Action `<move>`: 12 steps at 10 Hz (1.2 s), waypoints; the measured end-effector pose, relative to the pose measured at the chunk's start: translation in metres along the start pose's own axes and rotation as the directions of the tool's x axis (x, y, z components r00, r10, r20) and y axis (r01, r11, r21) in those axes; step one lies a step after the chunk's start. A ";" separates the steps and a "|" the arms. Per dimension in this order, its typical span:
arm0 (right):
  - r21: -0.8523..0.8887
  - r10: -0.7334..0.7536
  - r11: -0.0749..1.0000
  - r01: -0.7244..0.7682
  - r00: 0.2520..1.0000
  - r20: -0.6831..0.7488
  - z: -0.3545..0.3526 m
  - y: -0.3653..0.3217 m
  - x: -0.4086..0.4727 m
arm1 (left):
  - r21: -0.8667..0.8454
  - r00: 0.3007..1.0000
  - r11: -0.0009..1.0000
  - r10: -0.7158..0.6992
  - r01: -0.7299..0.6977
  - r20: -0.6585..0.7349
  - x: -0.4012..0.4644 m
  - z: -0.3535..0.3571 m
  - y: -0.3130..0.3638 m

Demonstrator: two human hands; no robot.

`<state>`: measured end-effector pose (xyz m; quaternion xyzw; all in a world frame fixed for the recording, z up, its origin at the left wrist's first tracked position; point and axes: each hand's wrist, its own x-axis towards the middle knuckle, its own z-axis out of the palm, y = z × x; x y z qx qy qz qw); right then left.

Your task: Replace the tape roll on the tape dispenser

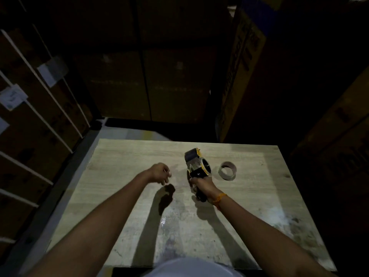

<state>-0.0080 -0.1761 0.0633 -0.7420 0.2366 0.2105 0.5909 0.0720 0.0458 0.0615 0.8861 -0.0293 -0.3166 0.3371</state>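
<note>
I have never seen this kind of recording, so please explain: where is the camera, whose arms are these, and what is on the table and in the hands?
There is one picture only, taken by a wide-angle camera worn on a person's head, looking down. There is no machine; the two bare arms belong to that person. The right hand grips the handle of a tape dispenser above a pale wooden table. The left hand is loosely curled with nothing visible in it. To the right of the dispenser a thin cardboard ring, probably a nearly spent tape roll, lies on the table. Around it are dim stacked cardboard boxes.
</note>
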 end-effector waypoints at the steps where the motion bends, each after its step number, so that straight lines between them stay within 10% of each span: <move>1: -0.088 0.049 0.994 -0.058 0.993 -0.107 0.016 0.023 0.033 | -0.083 0.998 0.996 -0.032 0.037 0.059 -0.014 0.030 -0.019; 9: -0.634 -0.002 0.763 0.130 0.980 0.198 0.047 0.045 0.038 | -0.021 0.986 0.996 -0.080 0.084 0.146 -0.041 0.085 -0.045; 12: -0.746 -0.112 0.657 0.104 0.993 0.039 0.001 0.014 0.023 | 0.381 0.994 0.922 0.027 -0.065 0.105 -0.021 0.059 -0.014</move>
